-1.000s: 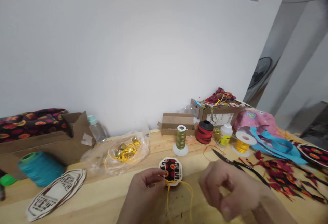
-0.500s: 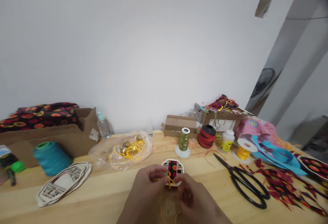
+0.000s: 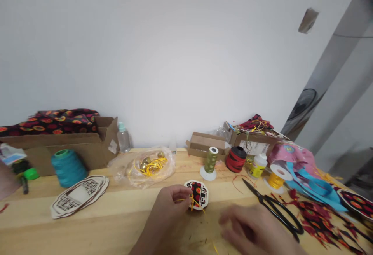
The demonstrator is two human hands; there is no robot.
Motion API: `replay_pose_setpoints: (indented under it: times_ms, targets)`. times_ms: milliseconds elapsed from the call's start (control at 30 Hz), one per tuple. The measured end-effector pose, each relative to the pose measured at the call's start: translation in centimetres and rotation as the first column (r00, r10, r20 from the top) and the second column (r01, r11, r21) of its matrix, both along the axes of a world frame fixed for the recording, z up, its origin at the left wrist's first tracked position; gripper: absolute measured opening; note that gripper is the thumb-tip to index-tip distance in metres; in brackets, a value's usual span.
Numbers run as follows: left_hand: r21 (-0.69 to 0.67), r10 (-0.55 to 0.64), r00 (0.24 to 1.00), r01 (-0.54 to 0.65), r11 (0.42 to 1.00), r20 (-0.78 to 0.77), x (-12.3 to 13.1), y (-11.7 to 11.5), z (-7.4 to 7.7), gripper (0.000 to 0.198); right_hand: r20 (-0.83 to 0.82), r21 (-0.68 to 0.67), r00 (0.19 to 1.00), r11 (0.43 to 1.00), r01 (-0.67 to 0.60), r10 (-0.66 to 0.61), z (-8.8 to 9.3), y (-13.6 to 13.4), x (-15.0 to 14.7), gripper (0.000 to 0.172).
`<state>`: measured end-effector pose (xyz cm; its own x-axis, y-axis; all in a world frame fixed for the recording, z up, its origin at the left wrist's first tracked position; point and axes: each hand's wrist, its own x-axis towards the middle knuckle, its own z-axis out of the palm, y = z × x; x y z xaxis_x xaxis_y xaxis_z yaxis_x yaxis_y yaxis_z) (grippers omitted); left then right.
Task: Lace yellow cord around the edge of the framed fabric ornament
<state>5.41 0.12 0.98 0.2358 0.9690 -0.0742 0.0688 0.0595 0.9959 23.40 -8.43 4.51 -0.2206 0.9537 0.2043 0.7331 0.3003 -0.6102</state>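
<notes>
A small pendant (image 3: 200, 195) with a pale cut-out frame over dark floral cloth stands out just past my left hand (image 3: 176, 202). The fingers of that hand are pinched on a thin yellow cord (image 3: 193, 201) at the pendant's lower left edge. My right hand (image 3: 247, 226) is apart from the pendant, smeared by motion, its fingers curled; whether anything is in them I cannot make out. Close beyond it lie black-handled scissors (image 3: 274, 208), partly covered by the hand. A short bit of yellow cord shows at the bottom edge, left of the right hand.
Pale cut-out frames (image 3: 80, 196) and a teal thread cone (image 3: 68, 168) are at left. A plastic bag (image 3: 122, 169) holds bells and yellow cord. Green (image 3: 210, 161), red (image 3: 236, 159) and yellow (image 3: 276, 178) spools and a glue bottle (image 3: 257, 166) stand behind. Cloth scraps (image 3: 317, 218) lie at right.
My right hand has let go of the pendant's cord area and moved right, near the scissors. My left hand stays at the pendant. The camera view has shifted slightly.
</notes>
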Motion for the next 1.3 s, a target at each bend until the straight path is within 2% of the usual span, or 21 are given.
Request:
replay_pose_setpoints:
  times_ms: [33,67,200,400,567,733,867,1100,1300]
  targets:
    - [-0.003,-0.005,1.000,0.005,1.000,0.005,0.0,0.0,0.0,0.013,0.071,0.018,0.994,0.996,0.083,-0.084,-0.4,1.1,-1.0,0.016]
    - [-0.011,-0.011,1.000,0.011,1.000,0.009,0.0,0.0,0.0,0.013,0.132,0.036,0.984,0.993,0.112,-0.116,-0.9,2.1,-1.9,0.011]
    - [-0.038,-0.051,0.999,0.051,0.998,0.017,-0.2,-0.1,0.1,0.014,0.320,0.071,0.939,0.992,0.105,-0.123,-2.7,5.0,-4.5,0.020]
    - [-0.009,-0.068,0.997,0.069,0.998,0.025,-0.4,-0.2,0.0,0.014,0.416,0.087,0.893,0.986,0.146,-0.169,-2.9,6.0,-5.0,0.012]
    - [-0.022,-0.047,0.998,0.047,0.999,-0.028,-0.4,-0.1,0.3,0.017,0.307,0.097,0.933,0.981,0.167,-0.189,-3.7,6.0,-4.6,0.008]
    - [-0.025,-0.027,0.984,0.023,0.999,-0.174,-0.4,0.0,0.5,0.018,0.116,0.061,0.993,0.998,-0.003,-0.004,-4.6,6.3,-3.4,0.008]
    - [0.005,-0.108,0.945,0.115,0.993,-0.308,-0.3,0.3,0.2,0.020,0.009,0.029,0.994,0.994,-0.108,0.108,-4.8,6.5,-2.8,0.010]
    - [-0.059,-0.218,0.899,0.211,0.976,-0.379,-0.2,0.3,0.5,0.019,-0.007,0.027,0.988,0.988,-0.155,0.155,-4.8,6.6,-2.4,0.009]
    - [-0.062,-0.230,0.859,0.227,0.972,-0.457,-0.3,0.5,0.0,0.024,0.008,-0.014,0.983,0.983,-0.184,0.184,-4.3,6.7,-2.3,0.015]
